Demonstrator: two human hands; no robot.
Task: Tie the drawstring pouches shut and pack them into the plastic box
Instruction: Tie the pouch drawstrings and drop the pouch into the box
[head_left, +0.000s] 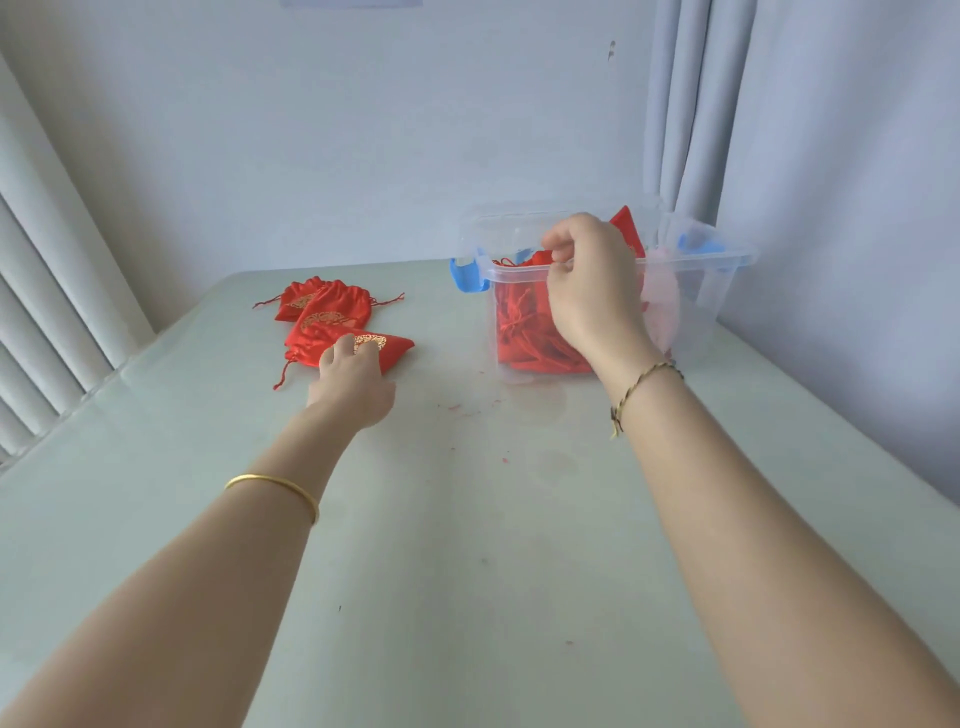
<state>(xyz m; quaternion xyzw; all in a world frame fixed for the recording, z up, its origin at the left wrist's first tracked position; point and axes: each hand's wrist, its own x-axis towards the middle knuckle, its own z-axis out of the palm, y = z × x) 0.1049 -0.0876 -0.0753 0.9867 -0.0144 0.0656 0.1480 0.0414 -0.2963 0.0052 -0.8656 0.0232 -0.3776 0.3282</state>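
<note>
Three red satin drawstring pouches with gold prints lie in a small heap at the table's left middle. My left hand (353, 382) lies on the nearest pouch (397, 344), fingers over its red cloth. Behind it are a second pouch (337, 306) and a third pouch (293, 299). The clear plastic box (696, 291) with blue latches stands at the right and holds several red pouches (524, 332). My right hand (592, 280) hangs over the box's front rim with curled fingers; whether it pinches anything is not visible.
The pale green table (467, 519) has small red thread scraps near its middle. A white wall and grey curtains (685, 104) stand behind the box. White radiator ribs (41, 312) run along the left edge.
</note>
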